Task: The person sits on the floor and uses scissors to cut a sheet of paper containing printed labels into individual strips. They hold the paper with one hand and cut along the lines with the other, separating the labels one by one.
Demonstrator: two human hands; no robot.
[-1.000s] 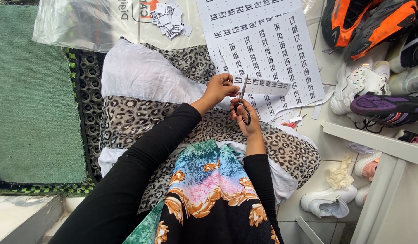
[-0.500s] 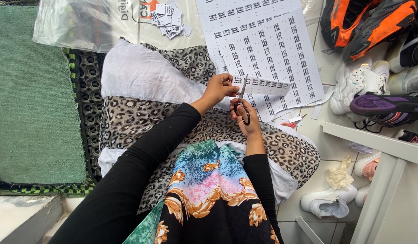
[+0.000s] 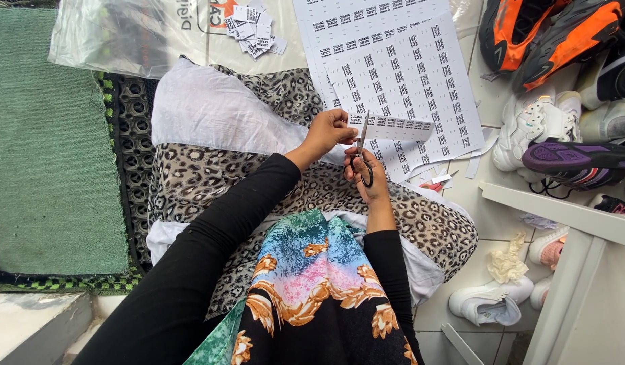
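White label strip [image 3: 394, 126] with black print held at centre, large white label sheets [image 3: 400, 64] spread flat beyond it, cut labels [image 3: 253, 30] piled at top, clear plastic bag [image 3: 123, 34] laid top left.

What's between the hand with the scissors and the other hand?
In the head view, only the end of the paper strip lies between the left hand and right hand; the scissors blades meet it there.

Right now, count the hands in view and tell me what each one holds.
2. The left hand pinches the end of a paper strip of labels. The right hand holds black-handled scissors, blades at the strip. No other hands show.
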